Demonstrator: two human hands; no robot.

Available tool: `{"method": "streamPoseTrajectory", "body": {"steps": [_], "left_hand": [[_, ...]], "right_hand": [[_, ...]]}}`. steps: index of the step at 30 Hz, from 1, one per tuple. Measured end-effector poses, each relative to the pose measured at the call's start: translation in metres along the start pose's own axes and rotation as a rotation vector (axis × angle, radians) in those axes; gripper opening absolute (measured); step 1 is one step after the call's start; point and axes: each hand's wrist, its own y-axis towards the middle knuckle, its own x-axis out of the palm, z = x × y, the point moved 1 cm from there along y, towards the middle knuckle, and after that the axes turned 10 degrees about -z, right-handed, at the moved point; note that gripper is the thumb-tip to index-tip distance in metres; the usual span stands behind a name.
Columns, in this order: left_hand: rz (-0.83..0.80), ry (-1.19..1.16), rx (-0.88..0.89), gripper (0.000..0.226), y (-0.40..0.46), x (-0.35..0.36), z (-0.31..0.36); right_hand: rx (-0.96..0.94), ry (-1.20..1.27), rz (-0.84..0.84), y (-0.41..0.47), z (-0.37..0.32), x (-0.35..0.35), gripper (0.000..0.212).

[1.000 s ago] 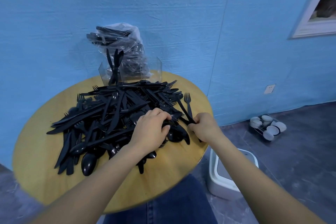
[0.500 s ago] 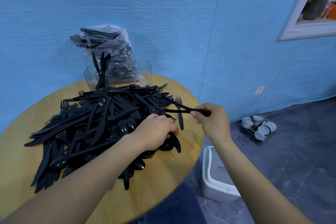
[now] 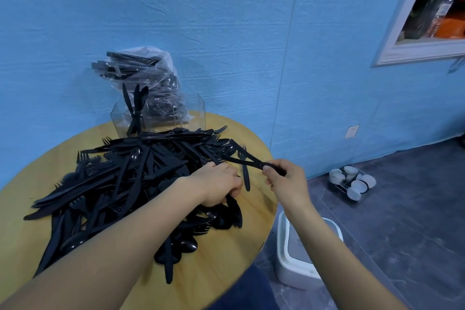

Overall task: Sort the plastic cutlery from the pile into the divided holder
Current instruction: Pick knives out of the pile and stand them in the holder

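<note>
A big pile of black plastic cutlery [image 3: 130, 178] covers the round wooden table [image 3: 226, 254]. Behind it stands the clear divided holder [image 3: 193, 111], with a few black knives upright in its left compartment. My right hand [image 3: 284, 181] pinches two black knives [image 3: 247, 161] by their handles, blades pointing left, lifted just above the pile's right edge. My left hand [image 3: 216, 184] lies on the right side of the pile, fingers curled round cutlery there; a black piece sticks out below it.
A clear plastic bag of black cutlery [image 3: 143, 78] leans on the blue wall behind the holder. On the floor to the right are a white bin [image 3: 297, 259] and a rack of white cups [image 3: 352, 181]. The table's edge runs close to my right wrist.
My right hand pulled the knives out of the pile's right edge and lifted them. My left hand stayed on the pile. The view shifted right.
</note>
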Motion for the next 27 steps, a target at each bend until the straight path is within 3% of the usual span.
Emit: {"method": "streamPoseTrajectory", "body": {"steps": [8,12,22,27], "left_hand": [[0.090,-0.333,0.002,0.019,-0.003,0.004,-0.016],[0.246,-0.494,0.030,0.018,-0.012,0.003,-0.021],[0.725,-1.266,0.067,0.025,-0.038,-0.019,-0.031],[0.892,-1.436,0.057,0.021,-0.047,-0.037,-0.035]], "right_hand": [[0.024,0.151,0.028,0.003,-0.001,-0.004,0.008],[0.004,0.230,0.040,0.004,-0.002,-0.004,0.008],[-0.085,0.353,-0.069,0.002,-0.015,0.011,0.019],[-0.090,0.338,-0.061,-0.001,-0.018,0.015,0.018]]}}
